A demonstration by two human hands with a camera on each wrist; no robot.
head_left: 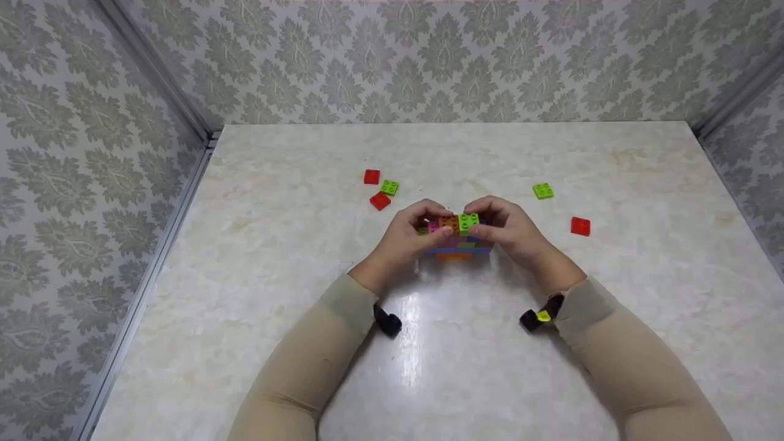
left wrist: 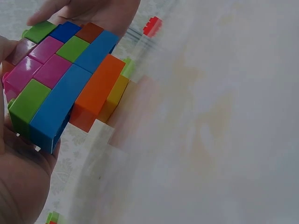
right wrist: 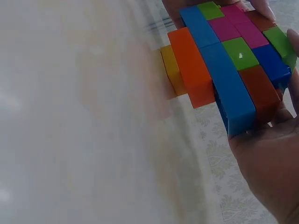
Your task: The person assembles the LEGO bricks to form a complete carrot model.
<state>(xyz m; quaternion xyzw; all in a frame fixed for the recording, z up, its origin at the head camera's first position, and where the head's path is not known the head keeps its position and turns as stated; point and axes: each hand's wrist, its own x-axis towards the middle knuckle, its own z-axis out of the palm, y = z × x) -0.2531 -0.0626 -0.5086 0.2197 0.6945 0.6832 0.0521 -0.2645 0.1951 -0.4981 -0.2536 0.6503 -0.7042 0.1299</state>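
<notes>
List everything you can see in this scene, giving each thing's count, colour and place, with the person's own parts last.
Brick stack: one, multicoloured, table centre, held between both hands.
Loose red bricks: three; two left of centre, one far right.
Loose green bricks: two; one between the left reds, one right.
Table: one, pale marble.
Walls: patterned grey, three sides.
Left hand: grip on the stack's left end.
Right hand: grip on its right end.
Sleeves: two, beige.

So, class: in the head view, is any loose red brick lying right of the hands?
Yes, one red brick lies on the table there.
</notes>
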